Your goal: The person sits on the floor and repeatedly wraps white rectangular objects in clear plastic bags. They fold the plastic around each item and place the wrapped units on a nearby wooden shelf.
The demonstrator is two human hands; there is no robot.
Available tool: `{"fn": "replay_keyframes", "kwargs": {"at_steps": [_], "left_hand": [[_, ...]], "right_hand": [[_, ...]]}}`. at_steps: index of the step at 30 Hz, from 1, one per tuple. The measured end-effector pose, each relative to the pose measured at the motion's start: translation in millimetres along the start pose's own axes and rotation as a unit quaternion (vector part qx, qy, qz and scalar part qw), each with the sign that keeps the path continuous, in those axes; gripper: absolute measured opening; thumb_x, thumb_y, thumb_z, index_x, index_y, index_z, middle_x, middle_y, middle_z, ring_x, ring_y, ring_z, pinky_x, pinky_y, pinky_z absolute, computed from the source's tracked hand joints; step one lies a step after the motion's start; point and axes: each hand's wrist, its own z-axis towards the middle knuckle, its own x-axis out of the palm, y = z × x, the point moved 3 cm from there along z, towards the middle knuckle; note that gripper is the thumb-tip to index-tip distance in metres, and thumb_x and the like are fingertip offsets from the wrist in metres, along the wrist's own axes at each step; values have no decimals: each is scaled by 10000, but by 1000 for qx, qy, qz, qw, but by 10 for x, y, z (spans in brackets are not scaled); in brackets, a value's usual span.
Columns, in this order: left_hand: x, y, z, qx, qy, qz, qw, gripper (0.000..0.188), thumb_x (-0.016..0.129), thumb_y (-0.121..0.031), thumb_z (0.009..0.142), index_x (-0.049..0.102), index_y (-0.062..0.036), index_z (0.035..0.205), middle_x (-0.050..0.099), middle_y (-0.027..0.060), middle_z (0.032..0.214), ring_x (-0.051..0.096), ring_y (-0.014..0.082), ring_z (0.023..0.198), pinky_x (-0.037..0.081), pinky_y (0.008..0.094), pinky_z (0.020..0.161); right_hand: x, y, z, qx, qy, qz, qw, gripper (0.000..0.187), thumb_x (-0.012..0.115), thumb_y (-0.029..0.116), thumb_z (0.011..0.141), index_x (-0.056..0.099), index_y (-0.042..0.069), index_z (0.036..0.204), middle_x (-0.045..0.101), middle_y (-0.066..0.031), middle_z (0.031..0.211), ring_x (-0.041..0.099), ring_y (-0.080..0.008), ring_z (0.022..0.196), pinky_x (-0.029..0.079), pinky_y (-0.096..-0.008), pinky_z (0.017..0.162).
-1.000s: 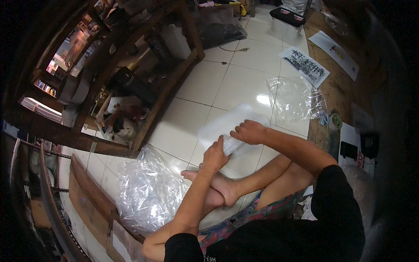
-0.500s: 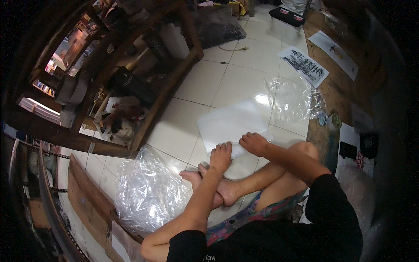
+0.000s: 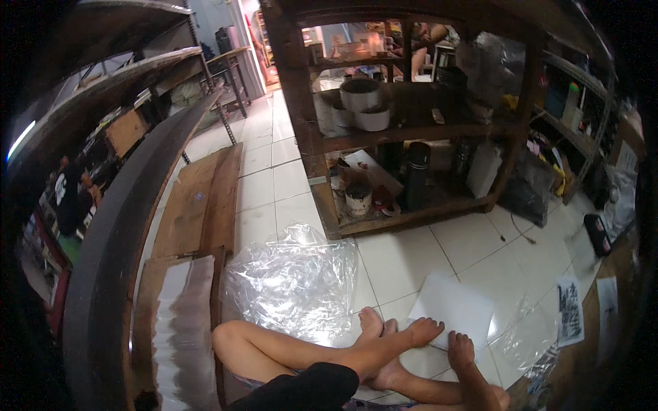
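White sheet (image 3: 452, 301): already spread flat, lower right of frame.
Left hand (image 3: 426, 331): half-curled over it, grip unclear.
Right hand (image 3: 462, 347): likewise.

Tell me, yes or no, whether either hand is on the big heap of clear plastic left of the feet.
No, the left hand and right hand are both at the white sheet, apart from the clear plastic.

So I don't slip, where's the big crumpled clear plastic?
In the head view, the plastic lies on the tiled floor left of centre, between the brown boards and the bare feet.
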Motion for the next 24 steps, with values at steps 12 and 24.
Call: {"fn": "replay_keyframes", "kwargs": {"at_steps": [12,24], "left_hand": [[-957,-274,43,-80,-166,-111,977,533,656,-122,710,485,46,1187,632,198,1027,589,331,1039,393,477,993],[-1872,93,-355,-83,-163,-281,942,343,669,-220,684,662,-38,974,674,209,901,655,307,882,505,396,809]], "right_hand": [[-1644,-202,540,-55,73,-64,994,221,577,140,787,595,61,993,660,-94,887,644,-237,885,481,-395,812],[-2240,-477,-124,219,-430,235,844,726,678,188,798,318,6,1401,370,-199,1419,330,-334,1347,167,-505,1137]]}}
